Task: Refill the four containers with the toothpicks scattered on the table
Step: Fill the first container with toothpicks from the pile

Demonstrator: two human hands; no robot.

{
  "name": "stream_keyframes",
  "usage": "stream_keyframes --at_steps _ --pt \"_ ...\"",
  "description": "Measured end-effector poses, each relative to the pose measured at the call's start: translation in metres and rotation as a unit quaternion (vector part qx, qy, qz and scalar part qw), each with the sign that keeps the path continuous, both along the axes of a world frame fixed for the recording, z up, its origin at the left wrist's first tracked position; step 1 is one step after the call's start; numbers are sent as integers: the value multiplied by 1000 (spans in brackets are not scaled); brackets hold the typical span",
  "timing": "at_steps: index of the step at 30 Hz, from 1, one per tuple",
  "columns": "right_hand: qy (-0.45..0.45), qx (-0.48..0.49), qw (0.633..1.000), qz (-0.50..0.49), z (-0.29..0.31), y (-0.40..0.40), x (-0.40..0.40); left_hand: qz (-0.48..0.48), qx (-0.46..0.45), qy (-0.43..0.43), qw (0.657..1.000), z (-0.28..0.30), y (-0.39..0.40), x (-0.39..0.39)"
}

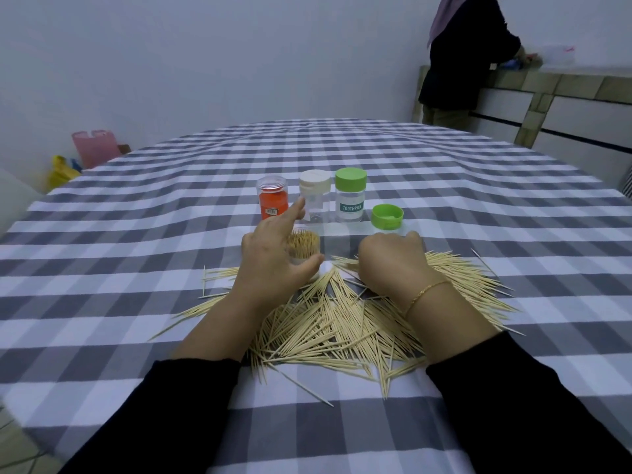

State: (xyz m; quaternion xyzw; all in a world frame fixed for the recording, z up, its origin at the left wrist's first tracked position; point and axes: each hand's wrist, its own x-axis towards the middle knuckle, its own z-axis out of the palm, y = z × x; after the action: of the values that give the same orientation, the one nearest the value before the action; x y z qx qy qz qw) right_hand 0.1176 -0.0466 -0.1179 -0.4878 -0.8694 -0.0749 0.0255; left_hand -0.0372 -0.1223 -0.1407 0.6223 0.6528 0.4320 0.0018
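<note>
Gripping: left hand [273, 258] curled round the open, toothpick-filled container [303, 249].
Right hand [393, 265]: fingers bent down into the scattered toothpicks [342, 323]; a grasp, cannot tell.
Behind: three capped containers [314, 200].

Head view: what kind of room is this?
Probably a home kitchen or dining area: a table under a grey-and-white checked tablecloth, a tiled counter where a second person in dark clothes stands, and plastic bags on the floor by the plain wall.
</note>
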Motion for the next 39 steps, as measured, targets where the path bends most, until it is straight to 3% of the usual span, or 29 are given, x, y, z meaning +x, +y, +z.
stream_keyframes --at_steps 4,8,10,14,21,30,32,39 --pt "46 -8 999 -19 2 5 -3 -1 -4 -6 1000 0 -1 1" --pt "183 -67 981 -25 5 14 -4 2 -5 -6 1000 0 0 0" --pt "288 -151 946 -16 7 13 -6 6 -13 -3 1000 0 0 0" --pt "477 -255 841 5 9 7 -9 14 -27 0 1000 -1 1 -1" --pt "577 -281 767 -4 2 5 -18 16 -41 -8 999 -2 4 0" --pt "744 -263 613 44 6 -6 -35 25 -103 -72 992 8 -3 8" --pt "754 -245 607 60 6 -8 -39 26 -105 -73 991 11 -4 8" --pt "727 -204 645 115 6 -13 -47 28 -105 -80 991 10 -3 7"
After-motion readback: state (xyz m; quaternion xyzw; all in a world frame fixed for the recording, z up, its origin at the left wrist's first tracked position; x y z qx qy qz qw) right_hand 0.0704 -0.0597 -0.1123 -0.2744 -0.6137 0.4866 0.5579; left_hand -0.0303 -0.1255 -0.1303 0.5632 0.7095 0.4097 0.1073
